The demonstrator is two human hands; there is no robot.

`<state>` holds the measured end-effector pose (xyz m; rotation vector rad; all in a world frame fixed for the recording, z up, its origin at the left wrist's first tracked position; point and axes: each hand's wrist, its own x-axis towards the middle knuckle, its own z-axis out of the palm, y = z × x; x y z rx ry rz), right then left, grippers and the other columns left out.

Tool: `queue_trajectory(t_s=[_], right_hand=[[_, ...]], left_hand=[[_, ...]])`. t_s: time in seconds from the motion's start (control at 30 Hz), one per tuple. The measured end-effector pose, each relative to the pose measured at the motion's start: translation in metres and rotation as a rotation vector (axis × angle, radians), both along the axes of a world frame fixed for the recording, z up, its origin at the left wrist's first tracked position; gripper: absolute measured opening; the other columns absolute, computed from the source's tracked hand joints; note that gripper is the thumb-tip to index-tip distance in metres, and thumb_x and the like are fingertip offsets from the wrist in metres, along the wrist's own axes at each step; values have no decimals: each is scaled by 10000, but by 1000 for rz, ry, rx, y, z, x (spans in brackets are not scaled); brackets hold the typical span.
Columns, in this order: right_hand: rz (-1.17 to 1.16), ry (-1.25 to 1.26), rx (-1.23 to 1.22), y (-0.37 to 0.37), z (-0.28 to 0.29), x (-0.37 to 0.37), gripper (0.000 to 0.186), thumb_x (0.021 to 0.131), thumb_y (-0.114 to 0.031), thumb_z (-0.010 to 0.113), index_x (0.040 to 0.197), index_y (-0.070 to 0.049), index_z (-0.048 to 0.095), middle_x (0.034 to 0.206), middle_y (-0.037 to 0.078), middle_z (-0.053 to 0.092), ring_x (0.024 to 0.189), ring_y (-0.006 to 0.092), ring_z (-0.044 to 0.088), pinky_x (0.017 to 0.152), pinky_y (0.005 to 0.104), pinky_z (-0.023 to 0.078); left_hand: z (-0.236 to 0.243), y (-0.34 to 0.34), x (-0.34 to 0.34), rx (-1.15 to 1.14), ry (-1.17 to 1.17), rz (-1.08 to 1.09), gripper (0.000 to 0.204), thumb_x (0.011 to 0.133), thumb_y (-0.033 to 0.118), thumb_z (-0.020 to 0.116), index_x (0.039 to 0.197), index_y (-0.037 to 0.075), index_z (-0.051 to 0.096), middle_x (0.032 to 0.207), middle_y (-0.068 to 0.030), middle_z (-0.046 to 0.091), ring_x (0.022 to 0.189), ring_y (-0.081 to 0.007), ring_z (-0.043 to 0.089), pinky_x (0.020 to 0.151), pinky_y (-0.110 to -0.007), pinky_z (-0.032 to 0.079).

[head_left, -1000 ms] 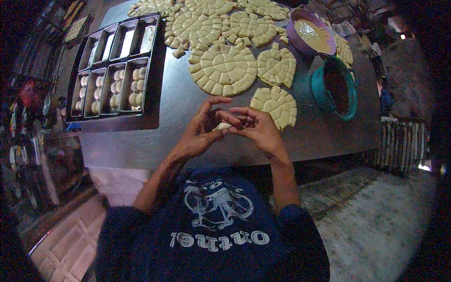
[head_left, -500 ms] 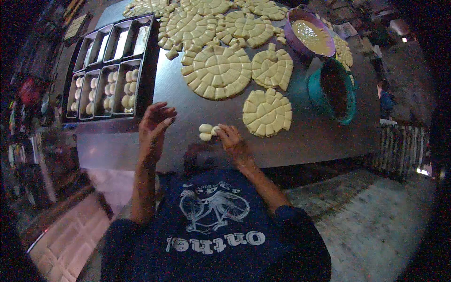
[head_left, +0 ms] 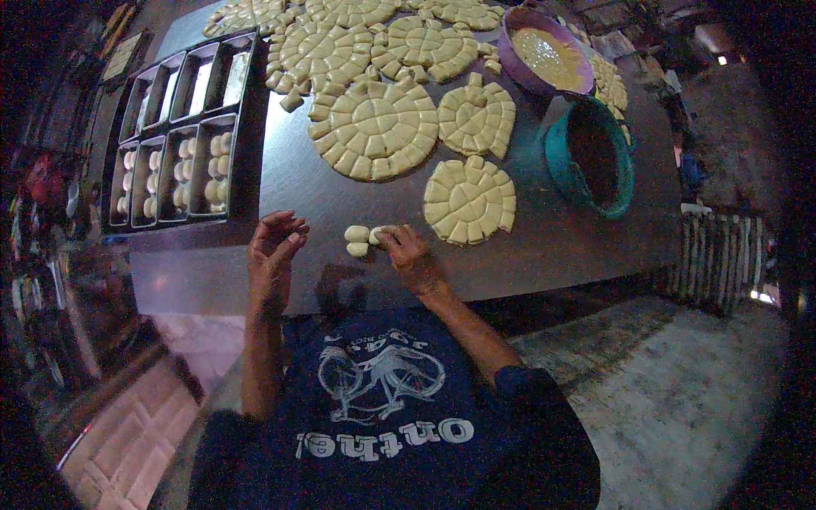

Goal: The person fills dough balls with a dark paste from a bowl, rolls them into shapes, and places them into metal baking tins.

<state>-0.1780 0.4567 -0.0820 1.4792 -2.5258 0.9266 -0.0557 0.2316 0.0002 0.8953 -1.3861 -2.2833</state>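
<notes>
Two small pale dough balls (head_left: 357,241) sit against each other on the metal table (head_left: 476,272), close to its front edge. Just right of them, my right hand (head_left: 412,259) pinches a third dough ball (head_left: 376,235) between thumb and fingertips, right up against the pair. My left hand (head_left: 274,251) hovers over the table to the left, nothing visible in it, its fingers loosely curled with a small gap to the thumb. Beyond my right hand lies a round slab of dough (head_left: 470,200) scored into pieces.
At the left stands a dark rack of rectangular loaf pans (head_left: 187,136); the near row holds dough balls, the far row shows bare metal. Larger scored dough rounds (head_left: 374,127) cover the far table. To the right are a purple basin (head_left: 586,72) of pale liquid and a teal bucket (head_left: 557,161).
My left hand's fingers and thumb have drawn closer together. The right hand still pinches the dough ball beside the other two. The whole view has shifted slightly.
</notes>
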Motion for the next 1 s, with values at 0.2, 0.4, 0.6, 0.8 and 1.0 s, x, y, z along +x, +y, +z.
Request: queue_trajectory(t_s=[0.2,0.4,0.6,0.8,1.0], right_hand=[[-41,58,54,2,-22,2,262,800,-18,643,1059,-58,637,1025,89,636,928,301,630,783,383,542],[-192,15,-55,35,17,0,224,864,-35,592,1081,-53,644,1028,113,652,953,309,633,804,382,537],[-753,34,17,165,-8,-58,279,887,25,534,1140,-9,646,1072,174,640,1003,317,632,833,373,548],[-606,84,11,176,-12,-94,250,870,33,585,1107,-10,652,1087,152,642,1000,313,641,818,380,553],[-662,-309,74,222,-2,-76,189,846,8,640,1034,1,663,1083,125,650,944,241,656,796,335,546]], left_hand=[[-1,-4,-7,-52,5,-66,330,866,45,646,1187,31,572,1116,-109,630,1062,-212,607,960,-356,476],[-2,4,-8,-67,-19,-92,318,867,55,648,1177,30,582,1107,-93,631,1057,-204,608,946,-344,486],[-7,9,-13,-64,-45,-159,321,870,85,654,1174,22,577,1103,-97,629,1037,-201,612,946,-337,481],[12,29,-36,-73,-39,-278,300,876,85,646,1159,19,571,1090,-109,629,1023,-198,613,942,-333,474],[22,39,-50,-50,-28,-284,271,876,86,646,1127,15,571,1071,-103,627,1020,-198,611,936,-335,474]])
